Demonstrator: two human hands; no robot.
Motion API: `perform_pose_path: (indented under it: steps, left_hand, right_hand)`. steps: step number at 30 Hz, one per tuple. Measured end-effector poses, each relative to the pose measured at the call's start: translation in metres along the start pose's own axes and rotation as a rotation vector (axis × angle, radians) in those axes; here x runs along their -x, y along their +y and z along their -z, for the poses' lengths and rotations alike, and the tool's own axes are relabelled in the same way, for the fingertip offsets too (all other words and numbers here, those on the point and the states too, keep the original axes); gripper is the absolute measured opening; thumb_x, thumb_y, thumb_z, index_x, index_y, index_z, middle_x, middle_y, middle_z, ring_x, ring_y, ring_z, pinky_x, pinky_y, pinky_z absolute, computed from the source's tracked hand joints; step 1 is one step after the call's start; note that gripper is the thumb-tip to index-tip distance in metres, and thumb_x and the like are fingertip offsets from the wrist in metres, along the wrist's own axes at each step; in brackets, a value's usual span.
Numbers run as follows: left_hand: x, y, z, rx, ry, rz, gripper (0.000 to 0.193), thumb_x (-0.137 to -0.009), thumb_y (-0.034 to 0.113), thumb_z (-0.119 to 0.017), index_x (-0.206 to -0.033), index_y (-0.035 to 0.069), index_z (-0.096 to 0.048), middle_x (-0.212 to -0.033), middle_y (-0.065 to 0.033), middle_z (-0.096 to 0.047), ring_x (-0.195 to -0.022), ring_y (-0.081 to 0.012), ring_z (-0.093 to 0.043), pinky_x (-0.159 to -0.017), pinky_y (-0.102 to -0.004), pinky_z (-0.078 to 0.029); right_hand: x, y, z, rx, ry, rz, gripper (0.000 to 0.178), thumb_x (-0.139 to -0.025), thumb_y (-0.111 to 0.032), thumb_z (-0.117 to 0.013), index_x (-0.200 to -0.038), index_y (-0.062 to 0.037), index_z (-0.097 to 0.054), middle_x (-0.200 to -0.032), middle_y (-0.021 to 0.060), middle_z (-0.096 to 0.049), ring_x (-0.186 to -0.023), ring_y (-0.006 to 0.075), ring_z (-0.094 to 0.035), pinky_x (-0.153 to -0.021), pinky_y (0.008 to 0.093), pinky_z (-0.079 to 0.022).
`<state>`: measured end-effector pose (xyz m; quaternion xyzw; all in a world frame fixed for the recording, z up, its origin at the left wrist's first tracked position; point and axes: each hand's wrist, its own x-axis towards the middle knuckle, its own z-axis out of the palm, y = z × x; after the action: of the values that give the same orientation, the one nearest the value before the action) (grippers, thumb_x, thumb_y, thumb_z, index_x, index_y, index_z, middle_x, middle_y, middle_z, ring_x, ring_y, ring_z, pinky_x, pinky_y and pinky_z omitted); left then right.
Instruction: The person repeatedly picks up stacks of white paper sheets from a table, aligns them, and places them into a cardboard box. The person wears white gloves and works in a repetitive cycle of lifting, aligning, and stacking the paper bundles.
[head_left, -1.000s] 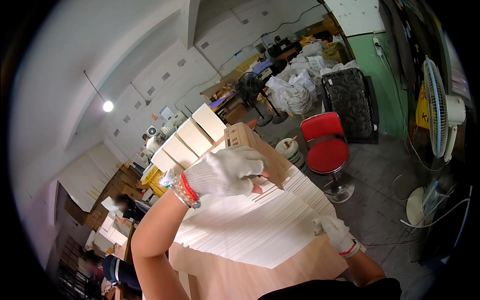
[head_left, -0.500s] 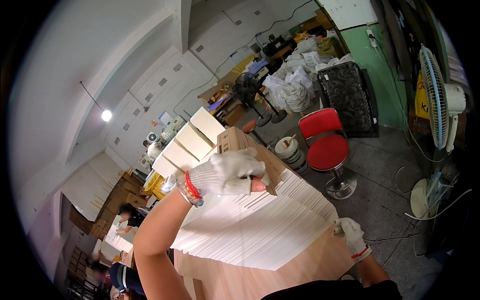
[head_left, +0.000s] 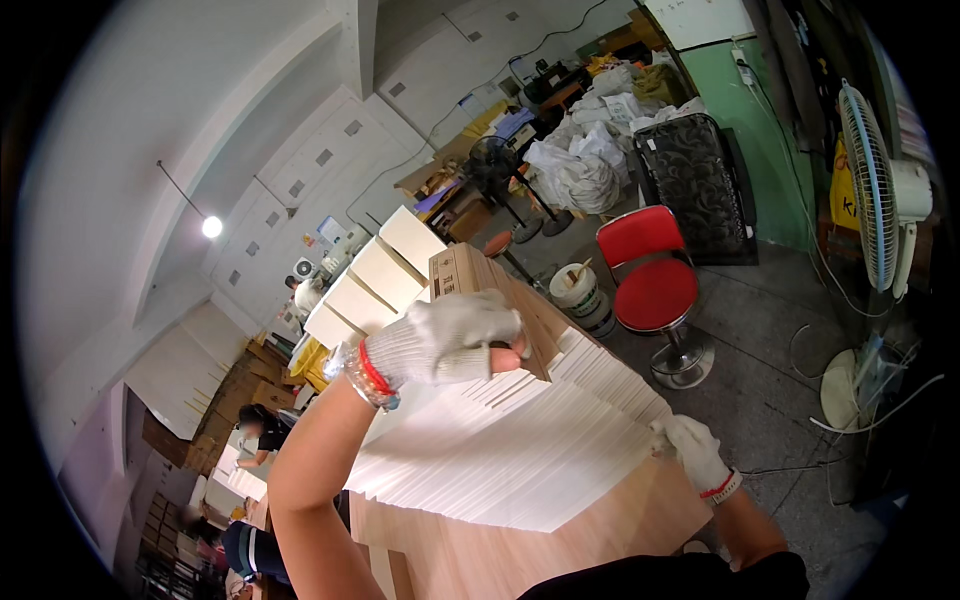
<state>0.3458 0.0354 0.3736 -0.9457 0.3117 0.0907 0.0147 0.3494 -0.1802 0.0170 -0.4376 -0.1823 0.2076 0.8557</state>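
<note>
A large fanned stack of white sheets (head_left: 520,465) lies on a wood-grain table (head_left: 620,525) in front of me. Brown cardboard pieces (head_left: 530,315) with printed marks rest on its far part. My left hand (head_left: 455,338), in a white knitted glove with a red cuff, reaches across to the cardboard; its fingers curl at the near end and the bare thumb tip shows. My right hand (head_left: 698,455), gloved likewise, is at the stack's right corner with its fingers curled against the sheet edges. What lies between those fingers is hidden.
Past the stack stand cream-white blocks (head_left: 375,285). To the right are a bucket (head_left: 580,295) with a stick in it, a red swivel chair (head_left: 655,295) and a standing fan (head_left: 870,195). White sacks (head_left: 580,165) are heaped farther back. Other people work at far left.
My right hand has moved left and up, from beside the table to the stack's corner. My left hand has shifted slightly left and stays at the cardboard.
</note>
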Motion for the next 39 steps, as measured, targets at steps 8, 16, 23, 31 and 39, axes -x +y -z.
perform_pose_path:
  steps: [8, 16, 23, 31, 39]
  left_hand:
    - [0.157, -0.030, -0.014, 0.146, 0.636, 0.534, 0.051, -0.085, 0.016, -0.053, -0.131, -0.001, -0.038, -0.131, -0.0147, -0.047, -0.124, -0.0235, -0.040, -0.104, -0.0376, -0.029]
    - [0.330, -0.103, -0.160, 0.860, 1.239, 1.062, 0.044, -0.089, 0.038, -0.054, -0.118, 0.005, -0.055, -0.105, -0.0002, -0.060, -0.095, -0.0097, -0.056, -0.081, -0.0228, -0.043]
    - [0.315, -0.080, -0.155, 1.643, 1.235, 0.997, 0.056, -0.090, 0.054, -0.038, -0.117, 0.008, -0.053, -0.112, -0.0074, -0.059, -0.098, -0.0206, -0.055, -0.083, -0.0329, -0.044]
    - [0.297, -0.118, -0.199, 1.174, 1.100, 0.727, 0.037, -0.082, 0.022, -0.061, -0.115, 0.008, -0.055, -0.117, -0.0089, -0.056, -0.104, -0.0195, -0.053, -0.088, -0.0345, -0.044]
    - [0.297, -0.104, -0.173, 2.036, 1.192, 0.658, 0.017, -0.090, 0.017, -0.049, -0.101, 0.006, -0.058, -0.091, -0.0079, -0.065, -0.079, -0.0190, -0.065, -0.071, -0.0333, -0.054]
  right_hand:
    - [-0.053, -0.111, -0.085, 0.196, -0.446, 0.253, 0.042, -0.092, -0.015, -0.047, -0.128, 0.0043, -0.035, -0.104, 0.0104, -0.055, -0.090, 0.0144, -0.056, -0.079, 0.0272, -0.048]
    - [-0.083, -0.147, -0.112, 0.323, -0.510, 0.037, 0.055, -0.093, -0.031, -0.045, -0.134, 0.0010, -0.026, -0.107, 0.0141, -0.052, -0.099, 0.0263, -0.056, -0.083, 0.0359, -0.047]
    - [-0.109, -0.194, -0.158, 0.207, -0.351, -0.382, 0.093, -0.084, -0.065, -0.039, -0.136, 0.0096, -0.018, -0.122, 0.0324, -0.044, -0.107, 0.0438, -0.051, -0.090, 0.0461, -0.043]
    - [-0.188, -0.181, -0.198, 0.110, -0.470, -0.451, 0.059, -0.089, -0.050, -0.048, -0.122, -0.0014, -0.050, -0.111, 0.0118, -0.060, -0.097, 0.0208, -0.059, -0.080, 0.0347, -0.050]
    - [-0.167, -0.179, -0.200, 0.289, -0.379, -0.363, 0.042, -0.084, -0.029, -0.062, -0.115, -0.0008, -0.053, -0.102, 0.0106, -0.061, -0.085, 0.0192, -0.062, -0.072, 0.0316, -0.053]
